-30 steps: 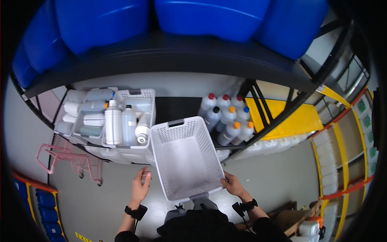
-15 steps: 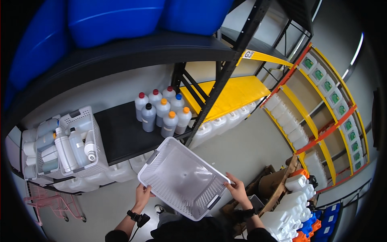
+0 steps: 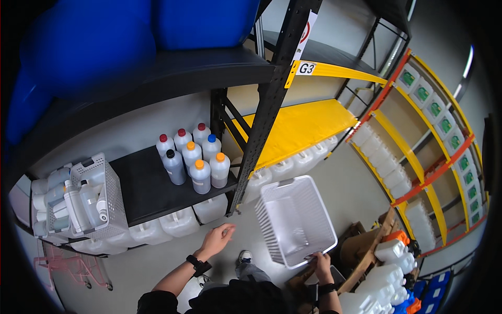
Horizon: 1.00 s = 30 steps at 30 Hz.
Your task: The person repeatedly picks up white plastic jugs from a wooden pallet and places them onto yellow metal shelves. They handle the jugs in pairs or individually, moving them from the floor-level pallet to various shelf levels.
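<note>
My right hand (image 3: 321, 264) grips the near rim of a pale grey plastic basket (image 3: 297, 222) with slotted sides. The basket hangs tilted over the floor, and its bare bottom shows. My left hand (image 3: 217, 239) is apart from it, in front of the lower shelf, with loosely bent fingers and nothing in them. Beyond that hand, several bottles stand upright on the black shelf (image 3: 138, 183): three with red caps (image 3: 182, 140), a black-capped bottle (image 3: 174, 168), a blue-capped bottle (image 3: 211, 148) and three with orange caps (image 3: 200, 178).
A perforated basket (image 3: 112, 191) full of bottles stands at the shelf's left. Large blue containers (image 3: 204, 23) sit overhead. A black rack post (image 3: 264, 120) rises beside a yellow shelf (image 3: 303, 133). White jerrycans (image 3: 376, 288) and a wooden pallet (image 3: 368, 256) are at right; a pink cart (image 3: 70, 267) at left.
My left hand has let go of the basket and moved right and slightly up. The basket has swung right and turned in my right hand. The view has shifted too.
</note>
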{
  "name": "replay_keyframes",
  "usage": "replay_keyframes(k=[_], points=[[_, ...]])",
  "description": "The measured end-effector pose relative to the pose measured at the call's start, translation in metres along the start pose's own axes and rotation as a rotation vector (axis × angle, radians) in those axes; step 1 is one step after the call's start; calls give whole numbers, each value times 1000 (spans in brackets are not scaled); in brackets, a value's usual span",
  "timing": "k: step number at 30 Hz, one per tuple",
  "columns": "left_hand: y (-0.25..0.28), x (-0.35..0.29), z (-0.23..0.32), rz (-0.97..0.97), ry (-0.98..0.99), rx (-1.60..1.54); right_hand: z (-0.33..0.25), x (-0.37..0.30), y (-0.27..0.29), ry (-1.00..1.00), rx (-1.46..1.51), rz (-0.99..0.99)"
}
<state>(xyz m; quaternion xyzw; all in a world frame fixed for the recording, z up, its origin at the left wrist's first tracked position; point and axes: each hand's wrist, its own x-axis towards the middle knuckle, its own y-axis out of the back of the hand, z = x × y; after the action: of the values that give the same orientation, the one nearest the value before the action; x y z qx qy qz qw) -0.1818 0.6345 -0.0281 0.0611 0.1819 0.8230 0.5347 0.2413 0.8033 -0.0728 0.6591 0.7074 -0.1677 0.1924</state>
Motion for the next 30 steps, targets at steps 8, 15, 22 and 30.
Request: replay_keyframes(k=[8, 15, 22, 30], points=[[8, -67, -158, 183, 416, 569, -139, 182, -98, 295, 34, -133], [-7, -242, -194, 333, 1090, 648, -216, 311, -210, 258, 100, -356], [-13, -320, -139, 691, 1183, 570, -204, 357, -292, 177, 127, -474], [99, -305, -95, 925, 874, 640, -71, 298, -271, 206, 56, -546]])
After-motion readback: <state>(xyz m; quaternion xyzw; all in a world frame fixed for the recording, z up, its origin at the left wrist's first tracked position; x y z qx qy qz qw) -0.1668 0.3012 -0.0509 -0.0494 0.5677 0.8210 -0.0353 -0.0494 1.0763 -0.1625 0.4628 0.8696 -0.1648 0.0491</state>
